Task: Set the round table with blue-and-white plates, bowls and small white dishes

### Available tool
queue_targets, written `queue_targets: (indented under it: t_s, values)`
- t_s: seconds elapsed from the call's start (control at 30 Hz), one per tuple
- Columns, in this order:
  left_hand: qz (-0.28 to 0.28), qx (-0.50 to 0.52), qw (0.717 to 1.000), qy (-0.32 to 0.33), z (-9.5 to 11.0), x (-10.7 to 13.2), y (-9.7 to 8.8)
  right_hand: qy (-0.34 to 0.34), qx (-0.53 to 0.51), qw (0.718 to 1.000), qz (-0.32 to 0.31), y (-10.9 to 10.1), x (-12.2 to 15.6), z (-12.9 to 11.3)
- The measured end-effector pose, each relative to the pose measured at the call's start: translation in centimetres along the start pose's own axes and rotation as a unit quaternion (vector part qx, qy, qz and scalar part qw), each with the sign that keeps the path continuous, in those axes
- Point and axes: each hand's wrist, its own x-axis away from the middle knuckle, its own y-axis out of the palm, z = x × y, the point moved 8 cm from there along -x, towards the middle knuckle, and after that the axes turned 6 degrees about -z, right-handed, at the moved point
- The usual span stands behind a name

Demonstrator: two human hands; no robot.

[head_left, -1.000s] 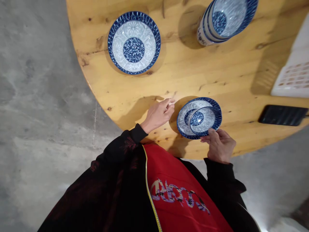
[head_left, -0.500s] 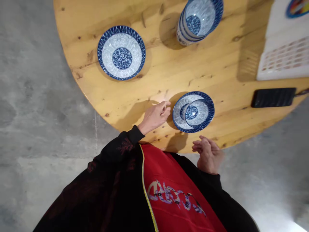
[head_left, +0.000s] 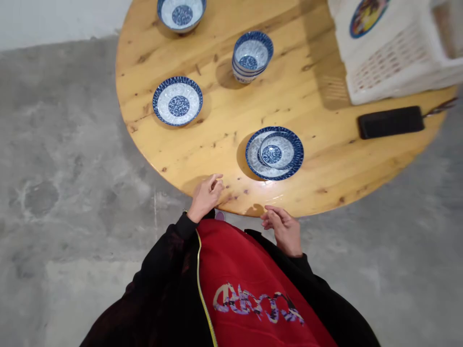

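Near the front edge of the table, my left hand (head_left: 208, 195) is empty, its fingers loosely bent and apart. My right hand (head_left: 282, 229), also empty with slightly curled fingers, hovers at the table's edge close to my body. Beyond both hands stands a blue-and-white patterned dish (head_left: 253, 153) with a wide dark-blue rim. A smaller matching bowl (head_left: 287, 150) sits inside it, off toward the right. Neither hand touches them.
The round wooden table (head_left: 213, 149) also bears a second patterned dish (head_left: 179, 105) at left, a stack of bowls (head_left: 249, 60) behind, and another bowl (head_left: 182, 15) at the far left. A black phone (head_left: 392, 122) lies right, before a white plastic basket (head_left: 387, 53).
My left hand has drawn back from beside the dish toward the table's edge. My right hand has shifted left. The view has tilted up, showing more of the table and the far bowl.
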Motion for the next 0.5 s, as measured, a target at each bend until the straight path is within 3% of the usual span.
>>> queue_targets:
  t_s: [0.13, 0.2, 0.33, 0.5]
  values:
    - [-0.032, -0.005, 0.999, 0.008, -0.2, 3.5, 3.6, 0.004, -0.031, 0.999, 0.033, -2.4, 2.6, 2.8]
    - [-0.039, 0.016, 0.999, 0.021, -0.1, 5.4, 5.2, 0.008, -0.038, 0.999, 0.031, -2.6, 3.8, 4.0]
    - [-0.027, 0.071, 0.996, 0.035, -0.7, 9.4, 6.9, 0.004, -0.031, 0.999, -0.025, -0.6, 5.7, 5.1]
    - [-0.012, 0.092, 0.995, 0.028, -2.5, 13.3, 7.7, -0.015, -0.007, 0.994, -0.104, 2.8, 7.7, 5.1]
